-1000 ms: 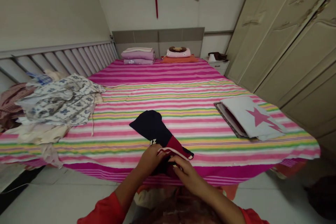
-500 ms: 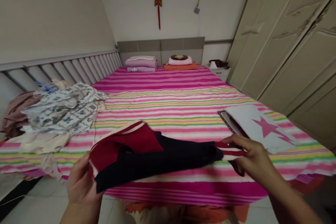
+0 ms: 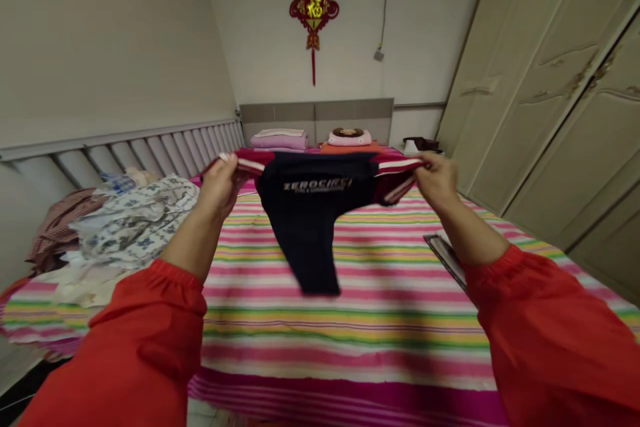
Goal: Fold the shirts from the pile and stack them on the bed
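Observation:
A small navy shirt [image 3: 310,213] with dark red sleeves, white stripes and pale lettering on its front hangs in the air over the bed. My left hand [image 3: 220,183] pinches the end of one red sleeve. The end of the other sleeve is pinched in my right hand [image 3: 437,177]. Stretched between the hands, the shirt's upper edge runs nearly level, and its body hangs down, narrow and blurred towards the hem. Below it lies a striped bedsheet [image 3: 280,340] in pink, yellow, green and white.
A heap of crumpled clothes [image 3: 135,220] lies on the bed's left side by a grey rail [image 3: 150,147]. Folded purple bedding [image 3: 280,140] and a pink stack [image 3: 350,139] sit by the headboard. A box-like object [image 3: 445,257] is partly behind my right arm. Wardrobes [image 3: 555,107] stand right.
Both hands have risen and moved farther forward with the shirt, now spread with its lettering showing. The view has tilted up, and red sleeves on my arms have come into view.

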Demonstrator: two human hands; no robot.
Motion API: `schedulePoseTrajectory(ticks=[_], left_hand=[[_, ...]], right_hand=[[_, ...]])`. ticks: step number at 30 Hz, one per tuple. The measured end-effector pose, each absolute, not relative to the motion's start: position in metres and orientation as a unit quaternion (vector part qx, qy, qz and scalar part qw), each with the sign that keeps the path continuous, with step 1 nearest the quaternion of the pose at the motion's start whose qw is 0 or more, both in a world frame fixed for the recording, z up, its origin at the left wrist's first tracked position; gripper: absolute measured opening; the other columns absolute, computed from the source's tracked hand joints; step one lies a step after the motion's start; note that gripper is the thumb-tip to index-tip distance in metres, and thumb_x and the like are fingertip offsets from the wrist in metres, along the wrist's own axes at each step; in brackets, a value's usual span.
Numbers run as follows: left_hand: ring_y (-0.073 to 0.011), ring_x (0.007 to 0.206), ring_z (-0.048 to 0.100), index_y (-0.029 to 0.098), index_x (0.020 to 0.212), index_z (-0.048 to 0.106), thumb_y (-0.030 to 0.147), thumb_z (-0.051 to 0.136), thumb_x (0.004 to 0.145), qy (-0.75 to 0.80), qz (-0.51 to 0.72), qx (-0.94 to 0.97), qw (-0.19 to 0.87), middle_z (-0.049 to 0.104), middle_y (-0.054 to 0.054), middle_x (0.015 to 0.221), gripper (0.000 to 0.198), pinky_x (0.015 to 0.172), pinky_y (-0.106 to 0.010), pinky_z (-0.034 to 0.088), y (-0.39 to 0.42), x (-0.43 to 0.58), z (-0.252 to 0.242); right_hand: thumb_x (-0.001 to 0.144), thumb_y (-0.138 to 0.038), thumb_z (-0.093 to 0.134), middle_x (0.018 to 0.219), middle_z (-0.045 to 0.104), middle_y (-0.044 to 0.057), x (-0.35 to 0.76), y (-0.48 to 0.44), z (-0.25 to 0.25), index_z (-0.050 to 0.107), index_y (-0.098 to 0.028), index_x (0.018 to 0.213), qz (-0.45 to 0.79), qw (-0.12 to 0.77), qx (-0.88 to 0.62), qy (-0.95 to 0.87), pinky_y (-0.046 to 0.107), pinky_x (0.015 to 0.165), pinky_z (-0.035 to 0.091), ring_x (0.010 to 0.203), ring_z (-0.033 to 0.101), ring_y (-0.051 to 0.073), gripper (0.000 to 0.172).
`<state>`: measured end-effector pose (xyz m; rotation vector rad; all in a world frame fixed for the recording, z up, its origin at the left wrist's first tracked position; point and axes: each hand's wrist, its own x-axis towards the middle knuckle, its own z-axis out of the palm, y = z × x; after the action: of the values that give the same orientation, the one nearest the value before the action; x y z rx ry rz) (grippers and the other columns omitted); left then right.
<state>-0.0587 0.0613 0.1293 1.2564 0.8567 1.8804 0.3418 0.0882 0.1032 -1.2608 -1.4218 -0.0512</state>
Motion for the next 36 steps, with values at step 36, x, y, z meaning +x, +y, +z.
schedulePoseTrajectory(ticks=[36], left_hand=[[-0.0185,0.056,0.066,0.012,0.086,0.064,0.018,0.066,0.080,0.607,0.596,0.102,0.515,0.066,-0.004,0.060,0.009,0.068,-0.035,0.057,0.031,-0.058,-0.140]], right_hand=[[0.068,-0.042,0.072,0.045,0.056,0.003,0.405,0.002,-0.154,0.054,-0.020,0.058,0.462,0.530,-0.674,-0.226,0.033,0.053,0.051,0.052,0.061,0.021,0.030]])
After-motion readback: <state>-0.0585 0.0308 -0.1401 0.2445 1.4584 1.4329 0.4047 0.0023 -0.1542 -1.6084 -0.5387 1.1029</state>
